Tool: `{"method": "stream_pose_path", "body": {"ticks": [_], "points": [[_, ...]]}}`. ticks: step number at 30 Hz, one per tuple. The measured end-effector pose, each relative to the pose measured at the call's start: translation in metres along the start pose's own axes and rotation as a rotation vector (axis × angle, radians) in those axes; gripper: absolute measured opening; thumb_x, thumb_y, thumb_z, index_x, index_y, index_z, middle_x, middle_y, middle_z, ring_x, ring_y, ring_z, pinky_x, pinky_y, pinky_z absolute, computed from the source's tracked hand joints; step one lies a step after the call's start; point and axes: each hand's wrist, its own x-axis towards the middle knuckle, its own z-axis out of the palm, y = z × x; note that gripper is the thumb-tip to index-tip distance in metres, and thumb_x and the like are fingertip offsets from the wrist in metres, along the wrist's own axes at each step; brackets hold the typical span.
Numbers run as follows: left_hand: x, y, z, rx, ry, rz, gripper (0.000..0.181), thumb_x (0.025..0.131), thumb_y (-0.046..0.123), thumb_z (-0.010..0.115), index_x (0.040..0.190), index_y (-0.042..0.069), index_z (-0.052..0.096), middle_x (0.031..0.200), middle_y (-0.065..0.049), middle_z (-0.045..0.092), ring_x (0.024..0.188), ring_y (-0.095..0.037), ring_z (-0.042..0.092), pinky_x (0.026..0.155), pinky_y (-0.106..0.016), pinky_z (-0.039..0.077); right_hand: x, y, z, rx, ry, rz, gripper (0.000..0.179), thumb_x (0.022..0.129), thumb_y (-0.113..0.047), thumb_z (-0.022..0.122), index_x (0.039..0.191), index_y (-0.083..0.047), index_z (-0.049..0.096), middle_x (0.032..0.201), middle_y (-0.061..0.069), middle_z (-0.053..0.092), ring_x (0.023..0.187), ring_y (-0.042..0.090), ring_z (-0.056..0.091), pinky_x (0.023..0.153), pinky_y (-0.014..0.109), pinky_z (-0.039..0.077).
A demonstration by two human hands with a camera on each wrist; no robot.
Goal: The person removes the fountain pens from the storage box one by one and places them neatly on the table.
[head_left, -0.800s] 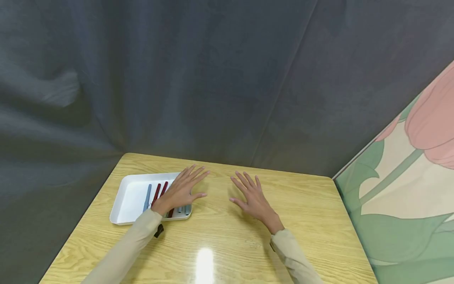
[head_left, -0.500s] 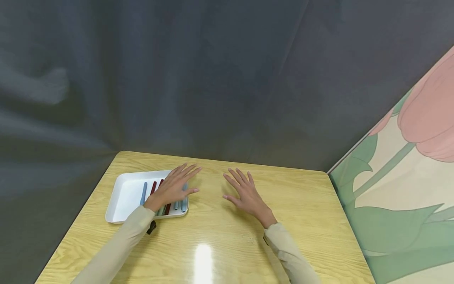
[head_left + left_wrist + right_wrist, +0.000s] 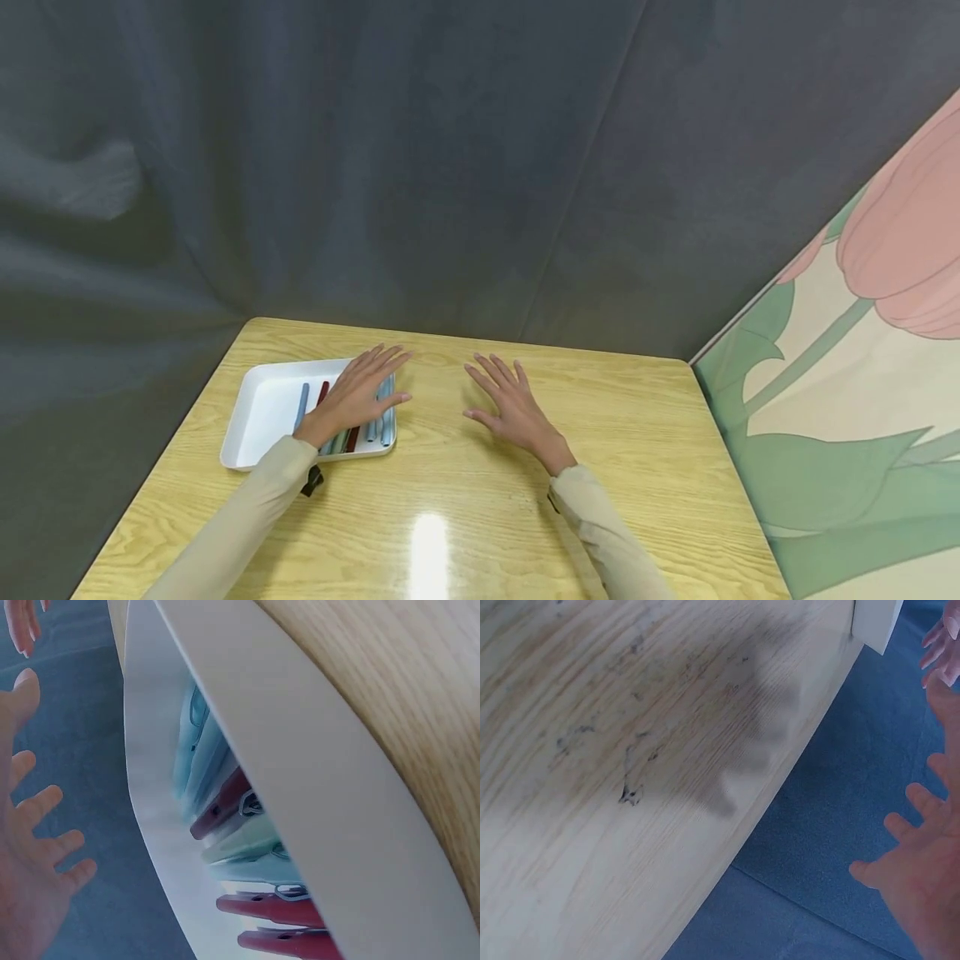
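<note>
My left hand (image 3: 358, 393) hovers palm down over the right part of a white tray (image 3: 260, 417), fingers spread and thumb apart, holding nothing. Inside the tray lie several slim sticks: a blue stick (image 3: 302, 403), a dark red stick (image 3: 323, 392), and others in green and light blue, partly hidden beneath the hand. Seen from the left wrist, a red stick (image 3: 271, 907) and its neighbours have tapered ends and small wire loops; their exact kind is unclear. To the tray's right, my right hand (image 3: 516, 412) hangs above the wooden table (image 3: 465, 492), fingers spread, gripping nothing.
A dark grey curtain (image 3: 450, 167) rises behind the table's far edge. On the right stands a panel with a tulip pattern (image 3: 825, 400). Glare (image 3: 429, 554) shines on the near part of the tabletop.
Both hands have drifted slightly left, the left one a little further over the tray. The whole head view has also shifted somewhat. The sticks stay in the tray.
</note>
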Motion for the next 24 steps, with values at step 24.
{"method": "stream_pose_path", "body": {"ticks": [24], "points": [[-0.014,-0.025,-0.012,0.03,0.032,-0.118,0.076,0.101,0.048,0.067,0.165,0.017,0.037,0.17,-0.018,0.031,0.157,-0.046,0.02,0.126,-0.066,0.014,0.022,-0.022,0.016,0.054,-0.045,-0.013,0.074,0.102,-0.043,0.067,0.163,-0.014,0.039,0.169,0.013,0.034,0.157,0.039,0.027,0.124,0.071,0.013]]}}
